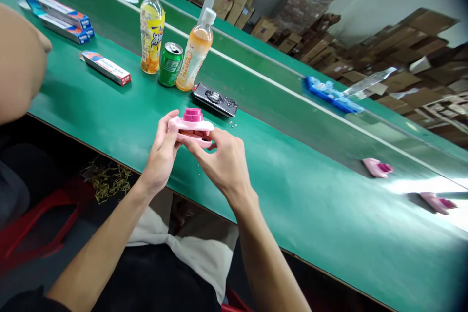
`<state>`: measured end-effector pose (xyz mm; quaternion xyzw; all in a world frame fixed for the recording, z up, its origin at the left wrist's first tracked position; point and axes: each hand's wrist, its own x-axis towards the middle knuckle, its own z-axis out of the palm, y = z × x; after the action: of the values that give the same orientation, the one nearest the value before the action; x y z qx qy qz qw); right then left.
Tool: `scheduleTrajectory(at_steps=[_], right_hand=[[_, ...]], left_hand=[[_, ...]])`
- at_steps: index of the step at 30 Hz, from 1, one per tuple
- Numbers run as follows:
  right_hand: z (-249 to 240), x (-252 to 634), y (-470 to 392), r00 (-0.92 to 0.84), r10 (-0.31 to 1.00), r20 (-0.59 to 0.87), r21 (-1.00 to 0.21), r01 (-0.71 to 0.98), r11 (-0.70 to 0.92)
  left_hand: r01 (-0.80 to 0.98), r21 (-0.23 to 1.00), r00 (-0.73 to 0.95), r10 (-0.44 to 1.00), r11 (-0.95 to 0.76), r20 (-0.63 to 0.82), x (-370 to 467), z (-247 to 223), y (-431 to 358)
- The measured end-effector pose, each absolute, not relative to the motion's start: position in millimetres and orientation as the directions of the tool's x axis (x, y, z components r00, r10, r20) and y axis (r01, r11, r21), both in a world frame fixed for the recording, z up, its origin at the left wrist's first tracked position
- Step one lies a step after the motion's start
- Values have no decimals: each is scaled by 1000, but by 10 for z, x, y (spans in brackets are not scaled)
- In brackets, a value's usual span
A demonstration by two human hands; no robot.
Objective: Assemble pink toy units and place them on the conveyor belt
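A pink toy camera (192, 127) with a darker pink lens is held up over the near edge of the green table. Its two shell halves stand slightly apart, and something orange and dark shows in the gap. My left hand (163, 151) grips its left end, thumb and fingers closed on it. On the right end, my right hand (223, 156) pinches the shell with thumb and forefinger. Just beyond lies a phone (215, 100), its camera side up, with small white crumbs beside it.
Behind the phone stand a green can (170, 64), an orange drink bottle (195, 51) and a yellow-capped bottle (152, 29). Toothpaste-like boxes (106, 67) lie left, near another person's arm (20, 63). Pink toy pieces (376, 167) and a blue item (331, 95) lie on the right-hand belt.
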<state>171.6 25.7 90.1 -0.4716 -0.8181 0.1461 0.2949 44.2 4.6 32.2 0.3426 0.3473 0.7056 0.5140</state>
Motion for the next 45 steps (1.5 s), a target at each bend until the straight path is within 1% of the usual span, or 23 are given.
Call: scheduleTrajectory(at_steps=[2,3,5,7,10,13,20,22,23,25,26,27,28,30,32,33,35,38,40,45], right_hand=[[865,1642,275,-311,895,321,-714,541,444],[843,1611,276,-281,908,310,-787,461,411],[788,1561,268,-236,927,292,-874,328,359],[725,1532,259,-188,941,282,-914,246,323],[639,1520,268,-110,955,276,-943,160,291],[585,1534,294,-89,961,264,-956,110,273],[449,1637,242,-108,963,245,-949,175,261],[381,1714,198,-76,945,317,-909,260,326],[353,1759,179,-40,923,382,-873,312,375],[332,1849,158,73,852,519,-803,383,456],[343,1888,158,129,824,552,-793,388,470],[369,1919,163,154,823,546,-804,373,463],[406,1942,172,135,853,504,-830,348,436],[498,1963,189,-14,934,357,-885,314,343],[582,1967,186,-170,963,210,-922,293,253],[612,1969,175,-208,964,163,-936,276,218],[649,1986,139,-209,971,118,-957,237,168],[681,2053,95,-162,983,91,-966,225,127],[718,2110,91,-143,984,104,-954,265,139],[826,2190,131,-125,963,238,-855,443,269]], left_hand=[[-474,843,-279,952,-254,130,474,289,96],[-471,842,-297,946,-263,129,488,274,122],[-471,838,-325,937,-275,124,512,248,166],[-477,834,-334,935,-278,121,526,225,187],[-492,827,-299,945,-273,135,534,187,174],[-489,832,-273,952,-262,139,537,154,138],[-404,884,-280,952,-234,124,536,131,99],[-356,906,-265,954,-229,138,540,113,78],[-330,916,-252,956,-229,148,543,102,65],[-293,929,-218,962,-227,167,552,83,37],[-281,932,-202,964,-227,173,557,76,23],[-271,935,-188,965,-227,180,563,73,10],[-258,938,-180,966,-231,188,570,73,-1],[-212,944,-189,959,-252,213,584,82,-21],[-140,950,-217,945,-279,245,596,95,-42],[-107,952,-225,940,-287,258,600,101,-55],[-65,958,-184,947,-279,263,600,107,-84],[-39,969,-53,969,-244,242,591,98,-119],[-25,971,5,971,-240,240,590,88,-129],[-14,974,56,973,-224,224,605,95,-132]])
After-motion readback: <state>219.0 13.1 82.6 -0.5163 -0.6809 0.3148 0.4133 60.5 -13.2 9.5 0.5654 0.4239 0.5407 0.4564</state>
